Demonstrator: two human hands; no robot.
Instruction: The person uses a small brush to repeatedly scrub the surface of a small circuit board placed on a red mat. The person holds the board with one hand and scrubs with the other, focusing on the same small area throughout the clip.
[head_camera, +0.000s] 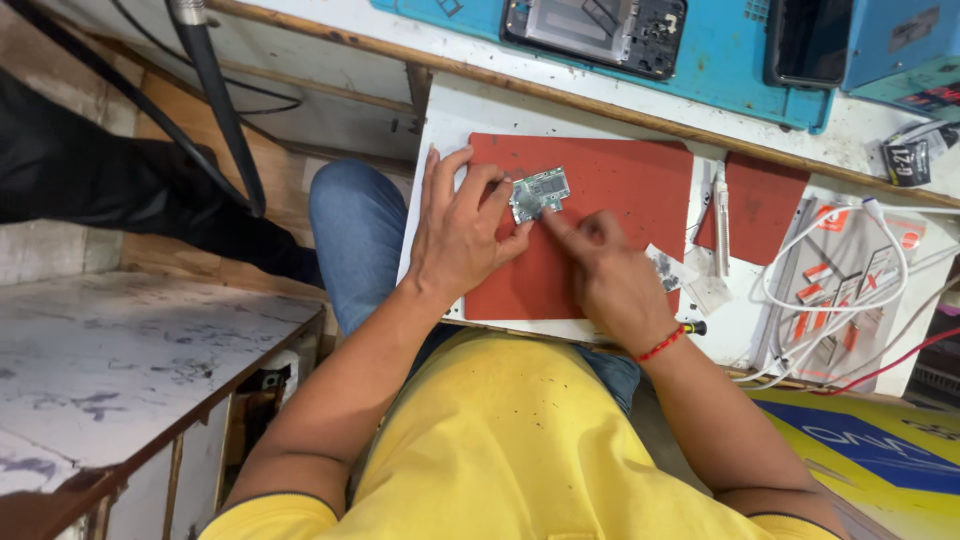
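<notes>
A small green circuit board lies on a red work mat on a white board. My left hand rests on the mat's left part, its fingertips holding the board's left edge. My right hand is just right of it, index finger stretched out and touching the board's lower right corner; nothing else shows in that hand.
A second red mat piece, a white pen-like tool, small clear bags, white cables and an opened phone body on a blue mat. A grey worn table stands at left.
</notes>
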